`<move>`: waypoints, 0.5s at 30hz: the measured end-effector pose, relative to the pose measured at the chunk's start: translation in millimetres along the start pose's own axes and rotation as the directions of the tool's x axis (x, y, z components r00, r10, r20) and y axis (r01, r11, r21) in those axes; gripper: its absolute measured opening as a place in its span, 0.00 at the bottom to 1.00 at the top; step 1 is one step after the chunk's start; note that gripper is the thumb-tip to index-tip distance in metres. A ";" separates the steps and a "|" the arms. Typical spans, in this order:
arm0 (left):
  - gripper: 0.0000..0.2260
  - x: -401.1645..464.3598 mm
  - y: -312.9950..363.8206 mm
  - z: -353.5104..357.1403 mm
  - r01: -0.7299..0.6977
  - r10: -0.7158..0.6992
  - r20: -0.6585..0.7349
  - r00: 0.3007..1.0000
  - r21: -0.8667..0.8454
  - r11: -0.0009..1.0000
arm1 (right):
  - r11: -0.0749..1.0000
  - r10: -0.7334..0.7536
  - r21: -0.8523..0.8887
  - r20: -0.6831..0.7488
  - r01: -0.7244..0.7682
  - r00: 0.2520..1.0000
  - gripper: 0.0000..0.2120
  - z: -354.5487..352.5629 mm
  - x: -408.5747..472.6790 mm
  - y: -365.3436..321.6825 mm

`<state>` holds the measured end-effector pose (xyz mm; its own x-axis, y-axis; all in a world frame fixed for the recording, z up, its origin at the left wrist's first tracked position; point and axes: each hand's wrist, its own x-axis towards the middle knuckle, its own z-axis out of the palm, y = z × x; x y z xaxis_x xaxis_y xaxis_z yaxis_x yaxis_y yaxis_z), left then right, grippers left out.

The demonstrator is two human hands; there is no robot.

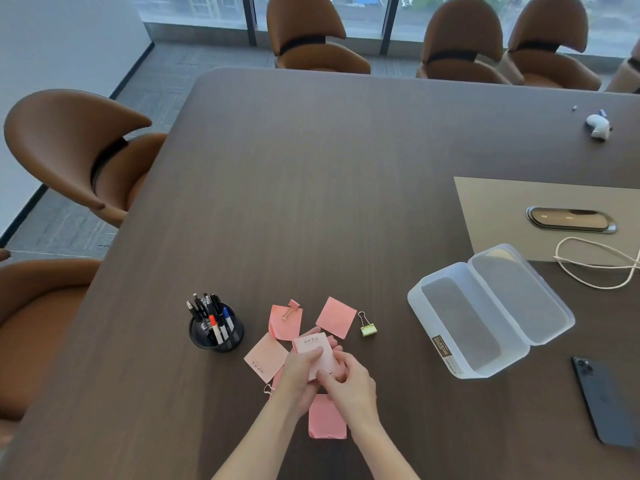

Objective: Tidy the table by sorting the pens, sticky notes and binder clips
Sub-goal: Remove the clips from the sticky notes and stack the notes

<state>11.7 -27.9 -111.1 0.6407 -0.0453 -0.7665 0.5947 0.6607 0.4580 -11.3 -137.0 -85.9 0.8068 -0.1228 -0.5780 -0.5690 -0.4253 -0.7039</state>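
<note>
My left hand (pixel 299 370) and my right hand (pixel 348 384) both grip a pale pink sticky note pad (pixel 317 349) just above the table. Loose pink sticky notes lie around them: one (pixel 284 322) with a pink binder clip (pixel 290 308) on its top edge, one (pixel 336 317) to the right, one (pixel 266 356) to the left, one (pixel 327 417) under my wrists. A gold binder clip (pixel 367 327) lies right of the notes. A small clip (pixel 268 389) peeks out by my left wrist. Several pens stand in a black mesh cup (pixel 216 336).
An open translucent plastic box (pixel 491 310) sits to the right, lid folded back. A dark phone (pixel 609 403) lies at the right edge, a white cable (pixel 595 261) over a grey panel (pixel 491 209). Brown chairs (pixel 79 150) ring the dark wooden table (pixel 311 185).
</note>
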 end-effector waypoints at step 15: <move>0.15 -2.5 15.7 -22.5 -0.013 -0.002 -0.133 0.991 -0.115 0.993 | 0.753 -0.163 -0.657 -0.125 0.041 0.979 0.19 44.4 59.5 29.5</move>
<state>8.5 -0.6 -112.1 0.5689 0.0536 -0.8207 0.5262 0.7431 0.4133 12.8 -117.1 -159.4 0.9023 -0.1631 -0.3992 -0.2903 -0.9142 -0.2827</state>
